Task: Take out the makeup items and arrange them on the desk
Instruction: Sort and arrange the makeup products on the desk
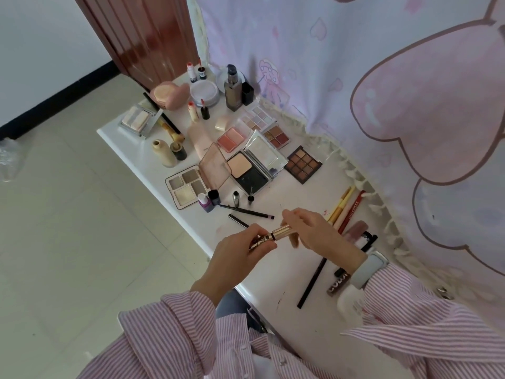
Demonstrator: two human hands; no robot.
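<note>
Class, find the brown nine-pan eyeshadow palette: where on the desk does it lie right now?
In the head view, the brown palette lies on the desk's right side near the curtain, just right of the open mirrored compact.

Pale tiled floor [68,214] filling nine o'clock, reddish-brown door [142,34] at twelve o'clock, pink cartoon curtain [382,91] from one to four o'clock, crumpled clear plastic [8,160] at far nine o'clock

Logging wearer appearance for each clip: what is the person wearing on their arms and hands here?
Both arms are in long, loose shirt sleeves with fine pink-and-white stripes and buttoned cuffs. The left hand is bare, with no ring or band showing. The right hand is bare too, with a pale blue wristband at the wrist.
</note>
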